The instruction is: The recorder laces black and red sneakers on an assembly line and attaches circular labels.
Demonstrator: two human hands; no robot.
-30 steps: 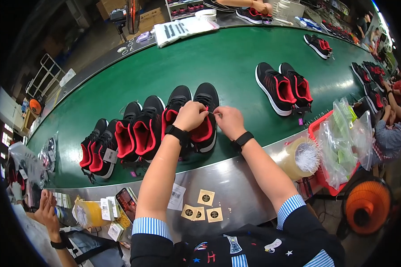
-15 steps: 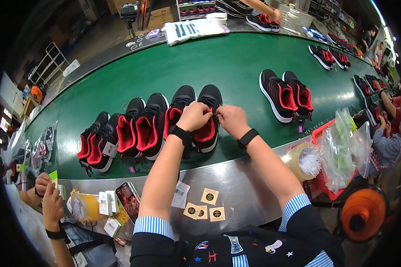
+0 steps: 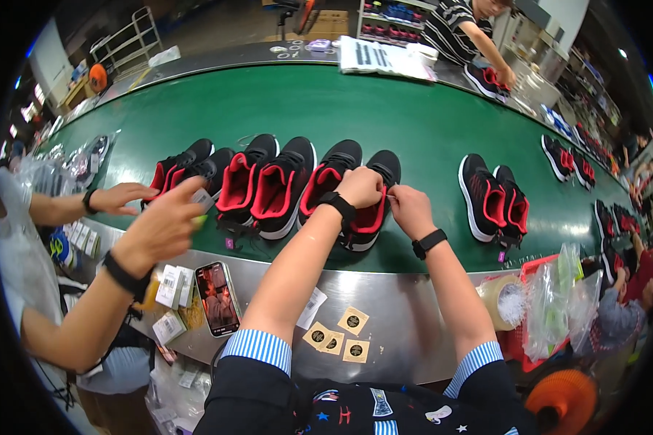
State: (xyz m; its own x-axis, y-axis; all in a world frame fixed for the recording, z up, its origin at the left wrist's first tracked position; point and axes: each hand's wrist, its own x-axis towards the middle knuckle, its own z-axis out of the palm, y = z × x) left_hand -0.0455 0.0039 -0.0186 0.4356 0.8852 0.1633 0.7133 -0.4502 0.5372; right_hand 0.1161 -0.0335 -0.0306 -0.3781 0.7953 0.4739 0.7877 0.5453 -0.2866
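Observation:
My left hand (image 3: 360, 188) and my right hand (image 3: 411, 210) are close together over the opening of a black sneaker (image 3: 383, 164) with red lining. The fingertips of both are pinched near its tongue and laces; whatever is between them is too small to make out. This sneaker is at the right end of a row, its toe pointing away from me. Beside it on the left is a matching sneaker (image 3: 339, 161), partly covered by my left wrist. Another pair, with its nearer sneaker (image 3: 286, 181), stands farther left.
A co-worker's hand (image 3: 159, 225) reaches toward the leftmost sneakers (image 3: 189, 163). Another pair (image 3: 479, 196) stands right on the green table (image 3: 283, 94). On the metal ledge lie a phone (image 3: 217, 299) and square cards (image 3: 352, 320). A tape roll (image 3: 499, 303) sits beside a red basket (image 3: 515, 341).
The whole view has shifted, so the sneakers appear farther right. The co-worker's hands have moved from the ledge up to the leftmost sneakers. My hands stay pinched at the same sneaker.

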